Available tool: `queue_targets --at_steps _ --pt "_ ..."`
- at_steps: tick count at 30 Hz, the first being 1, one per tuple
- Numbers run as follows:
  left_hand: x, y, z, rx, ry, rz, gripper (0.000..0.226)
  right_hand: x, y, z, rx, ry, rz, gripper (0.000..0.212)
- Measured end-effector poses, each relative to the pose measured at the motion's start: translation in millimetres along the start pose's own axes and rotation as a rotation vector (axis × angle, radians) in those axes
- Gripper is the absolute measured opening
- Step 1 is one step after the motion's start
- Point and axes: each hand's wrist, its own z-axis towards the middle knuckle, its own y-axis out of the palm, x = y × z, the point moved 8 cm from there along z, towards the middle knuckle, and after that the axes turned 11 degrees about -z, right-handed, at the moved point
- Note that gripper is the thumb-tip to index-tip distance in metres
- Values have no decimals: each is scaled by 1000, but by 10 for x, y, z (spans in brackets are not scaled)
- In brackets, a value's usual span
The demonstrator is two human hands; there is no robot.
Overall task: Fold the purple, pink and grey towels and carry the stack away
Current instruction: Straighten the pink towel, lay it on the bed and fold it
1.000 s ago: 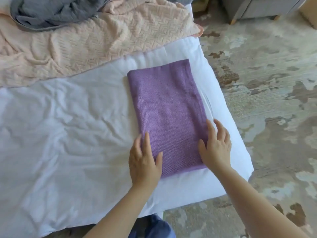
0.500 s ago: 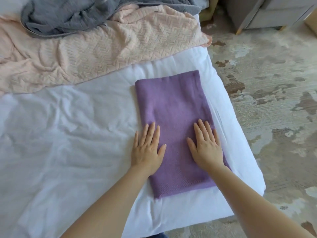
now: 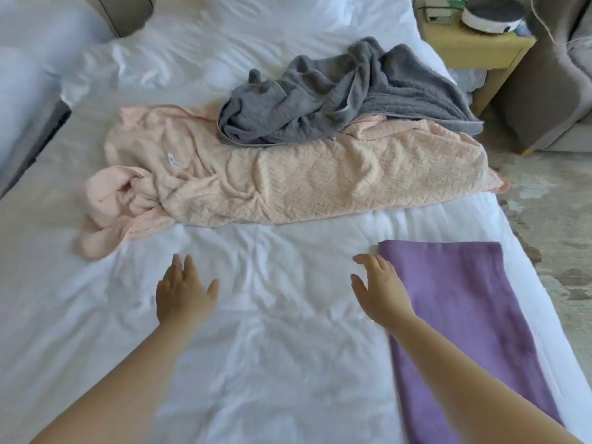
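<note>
A bed (image 3: 288, 363) with a wrinkled white sheet filled most of the frame, with a mottled carpet (image 3: 557, 219) along the right edge. A folded purple towel (image 3: 464, 309) lay flat at the lower right of the bed. A crumpled pink towel (image 3: 288, 184) stretched across the centre, and a bunched grey towel (image 3: 336, 100) lay partly on its upper right part. The left hand (image 3: 182, 293) was at lower centre-left above the bare sheet, fingers straight, holding nothing. The right hand (image 3: 378, 293) was at the purple towel's upper left corner, fingers spread and empty; whether it touched the cloth could not be told. A yellow nightstand (image 3: 480, 56) stood at upper right.
</note>
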Motion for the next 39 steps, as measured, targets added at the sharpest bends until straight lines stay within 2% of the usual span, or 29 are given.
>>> queue_targets --at_steps 4,7,12,15,17,22,24,26,28,30,31,33,35,36,37,39 --pt "-656 -95 748 -165 -147 135 126 -797 336 623 -20 -58 -50 43" --pt "-929 -40 1165 -254 -131 167 142 -1256 558 1079 8 -60 -95 51" --pt "-1166 328 1444 -284 -68 83 144 -1629 995 1724 -2 -23 -268 64" --pt "-1214 444 1534 -287 -47 83 144 -1620 1126 1934 43 30 -359 39" --pt "-1241 476 1559 -275 -37 91 142 -1622 1075 2006 117 65 -326 20" --pt "-1267 420 1553 -318 -51 97 139 -1686 637 1967 154 213 -101 17" --pt "-1220 284 1496 -334 -70 80 133 -1775 346 1888 143 249 85 18" --pt "-1054 -10 1462 -241 -33 -64 116 -1905 -18 1829 165 246 290 20" --pt "-734 -569 1423 26 133 -334 99 -2114 -459 1739 192 183 459 21" --pt "-342 -1214 1352 300 358 -460 97 -2382 -987 1599 226 79 615 22" --pt "-145 -1517 1315 385 434 -498 100 -2505 -1269 1515 248 41 661 25" --pt "303 -2015 1268 375 548 -502 109 -2757 -1835 1336 258 -23 717 28" --pt "804 -2378 1161 249 648 -390 109 -3012 -2404 1160 254 -100 765 26" --pt "1028 -2537 1078 190 699 -341 98 -3108 -2693 1072 269 -133 779 26" --pt "1210 -2705 980 147 739 -346 78 -3178 -2979 982 292 -160 780 26" --pt "1433 -3105 809 80 732 -520 35 -3231 -3522 783 355 -182 760 27"
